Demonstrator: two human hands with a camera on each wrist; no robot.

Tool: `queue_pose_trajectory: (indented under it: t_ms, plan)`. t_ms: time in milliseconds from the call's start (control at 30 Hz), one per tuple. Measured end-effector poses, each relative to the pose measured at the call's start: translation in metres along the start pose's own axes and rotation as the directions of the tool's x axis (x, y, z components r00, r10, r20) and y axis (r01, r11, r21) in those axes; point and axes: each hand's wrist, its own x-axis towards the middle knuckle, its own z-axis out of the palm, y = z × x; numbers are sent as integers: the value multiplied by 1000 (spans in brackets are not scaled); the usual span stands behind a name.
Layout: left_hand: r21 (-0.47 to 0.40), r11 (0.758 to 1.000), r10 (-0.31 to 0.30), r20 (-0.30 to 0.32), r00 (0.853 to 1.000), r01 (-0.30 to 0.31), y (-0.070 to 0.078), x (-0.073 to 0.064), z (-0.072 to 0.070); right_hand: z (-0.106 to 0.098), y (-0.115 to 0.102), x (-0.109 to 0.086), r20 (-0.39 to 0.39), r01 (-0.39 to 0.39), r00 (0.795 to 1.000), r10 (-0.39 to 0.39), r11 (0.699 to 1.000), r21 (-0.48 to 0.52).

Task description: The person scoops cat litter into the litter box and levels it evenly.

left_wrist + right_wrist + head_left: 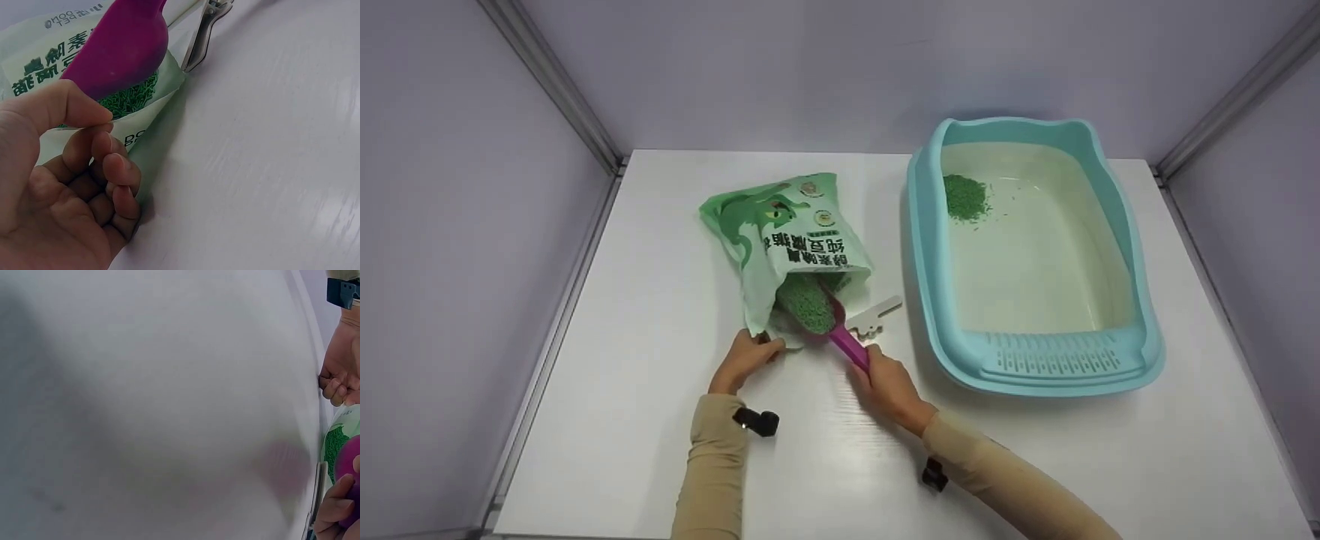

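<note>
A purple scoop (849,349) heaped with green pellets (808,306) is at the mouth of a green and white cat litter bag (810,225), which lies on its back with its opening toward me. My right hand (891,386) grips the scoop's handle. With thumb and index finger, my left hand (73,163) pinches the bag's lower edge, its other fingers curled in. In the left wrist view the scoop (121,50) hangs over the opening, with more green pellets (132,98) below it. The right wrist view shows mostly blurred white.
Right of the bag stands a light blue litter box (926,277), a small pile of green pellets (964,197) in its far left corner. Scissors (877,315) with pale handles lie between bag and box. Walls enclose the white table (607,360).
</note>
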Motion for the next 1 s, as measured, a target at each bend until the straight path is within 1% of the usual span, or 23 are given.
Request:
queue_pose_trajectory:
  t_ms: [267, 433, 700, 833, 933, 1000]
  plan:
    - [-7, 1000, 2, 6, 1000, -1, -1, -1, -1, -4, 13, -9, 8, 51, 999, -51, 998, 23]
    - [-20, 1000, -3, 6, 1000, 3, -1, -1, -1, -4, 21, -13, -27, 113, 993, -113, 994, -13]
    - [-25, 1000, -2, -2, 1000, 2, -1, 0, -1, -7, 25, -16, -39, 153, 987, -154, 988, -23]
    - [-12, 1000, 1, -5, 1000, -2, 0, 0, 0, -11, 25, -16, -21, 147, 989, -147, 989, -11]
    - [-1, 1000, 1, -2, 1000, -1, 1, 0, 0, -15, 24, -17, 2, 125, 992, -125, 992, 26]
    - [-9, 1000, 0, -2, 1000, 0, 1, 0, 0, -17, 23, -18, 13, 116, 993, -117, 992, 45]
